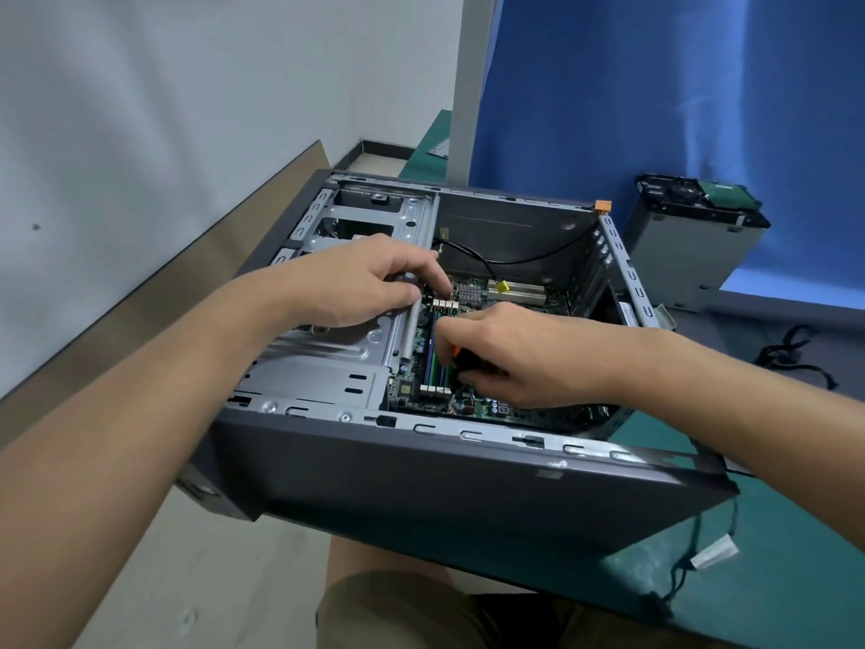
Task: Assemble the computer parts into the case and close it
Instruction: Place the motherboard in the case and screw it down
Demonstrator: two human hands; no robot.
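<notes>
An open grey computer case (449, 489) lies on its side on the green table. Its motherboard (468, 405) shows in the bottom, with blue and green memory slots (433, 353). My left hand (360, 283) rests over the silver drive cage (327, 363), fingers curled on the cage's edge rail near the slots. My right hand (510, 353) is inside the case above the board and grips a screwdriver with an orange and black handle (461, 360). Its tip is hidden.
A power supply with a drive on top (688, 236) stands at the back right against a blue partition (655, 86). Black cables (795, 353) lie to the right. A loose cable with a white label (711, 555) hangs off the table's (655, 573) front edge.
</notes>
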